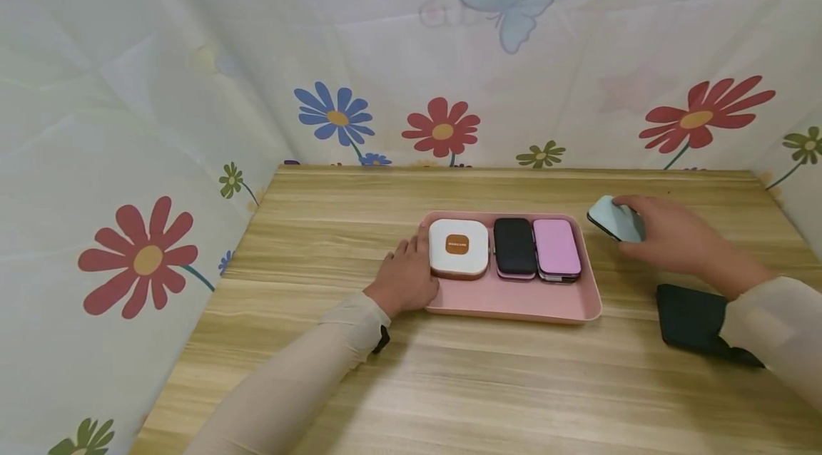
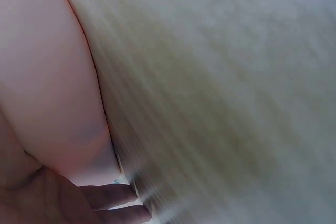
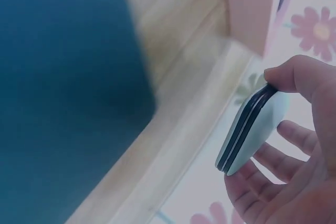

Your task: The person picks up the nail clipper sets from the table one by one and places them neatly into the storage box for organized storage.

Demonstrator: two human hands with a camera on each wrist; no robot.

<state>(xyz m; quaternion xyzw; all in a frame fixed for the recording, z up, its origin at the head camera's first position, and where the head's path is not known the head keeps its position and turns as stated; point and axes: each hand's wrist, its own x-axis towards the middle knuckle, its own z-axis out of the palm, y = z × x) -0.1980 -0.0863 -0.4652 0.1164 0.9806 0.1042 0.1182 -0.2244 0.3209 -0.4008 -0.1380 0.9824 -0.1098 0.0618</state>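
Observation:
My left hand (image 1: 406,275) rests against the left side of the pink tray (image 1: 514,305), its fingers along the rim; in the left wrist view two fingertips show by the tray's wall (image 2: 47,77). Inside the tray lie a white case (image 1: 439,266) with a brown "MANICURE" label, a black case (image 1: 515,244) and a lilac case (image 1: 556,244), the last two side by side. Right of the tray, my right hand (image 1: 674,234) holds a slim mint-green case (image 1: 610,218) tilted above the table. The right wrist view shows thumb and fingers gripping its dark-edged sides (image 3: 257,129).
A dark flat object (image 1: 690,316), partly hidden by the right sleeve, lies on the wood-grain table (image 1: 449,384); it looms dark blue (image 3: 63,87) in the right wrist view. A flower-printed sheet (image 1: 385,34) hangs behind and at the sides of the table.

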